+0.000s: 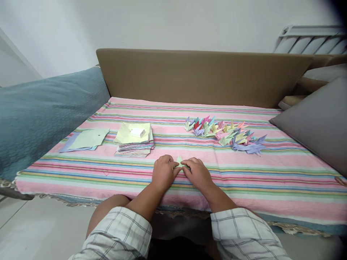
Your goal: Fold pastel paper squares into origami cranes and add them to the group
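Observation:
Between my hands, on the striped cloth [114,183], lies a small pale green folded paper [179,159] with a pointed tip facing away from me. My left hand [164,171] grips its left side, thumb and fingers pressed together near its lower edge. From the right, my right hand [196,172] pinches the opposite side in the same way. Fingers cover most of the paper, so its full shape is hidden. Beyond my right hand lie several folded paper cranes [222,131] in many colours.
A stack of coloured paper squares [134,144] stands left of centre with a small white block [137,132] on top. Loose green and purple sheets [88,139] lie farther left. The sofa's brown backrest [189,77] rises behind; a grey cushion [317,122] leans at the right.

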Demonstrator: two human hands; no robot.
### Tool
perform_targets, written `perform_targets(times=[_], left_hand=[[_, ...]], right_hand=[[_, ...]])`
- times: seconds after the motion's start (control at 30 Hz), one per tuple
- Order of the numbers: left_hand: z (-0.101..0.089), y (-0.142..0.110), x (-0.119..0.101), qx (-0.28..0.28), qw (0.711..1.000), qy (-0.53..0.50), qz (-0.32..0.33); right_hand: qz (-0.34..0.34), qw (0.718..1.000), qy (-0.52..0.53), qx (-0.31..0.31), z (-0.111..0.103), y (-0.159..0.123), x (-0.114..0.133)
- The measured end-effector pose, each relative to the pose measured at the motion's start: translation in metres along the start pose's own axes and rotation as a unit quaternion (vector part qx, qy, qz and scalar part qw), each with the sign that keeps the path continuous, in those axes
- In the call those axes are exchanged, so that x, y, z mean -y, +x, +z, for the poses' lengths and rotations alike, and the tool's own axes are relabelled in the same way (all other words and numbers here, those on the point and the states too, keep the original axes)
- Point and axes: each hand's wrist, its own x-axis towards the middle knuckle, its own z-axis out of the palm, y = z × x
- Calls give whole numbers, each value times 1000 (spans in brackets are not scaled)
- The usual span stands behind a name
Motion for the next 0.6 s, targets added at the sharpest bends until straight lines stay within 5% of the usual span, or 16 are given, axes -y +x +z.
perform_targets(times=[0.6], left_hand=[[-3,-1,-3,19,998,13,-51]], right_hand=[[16,999,-27,-24,5,1,-3]])
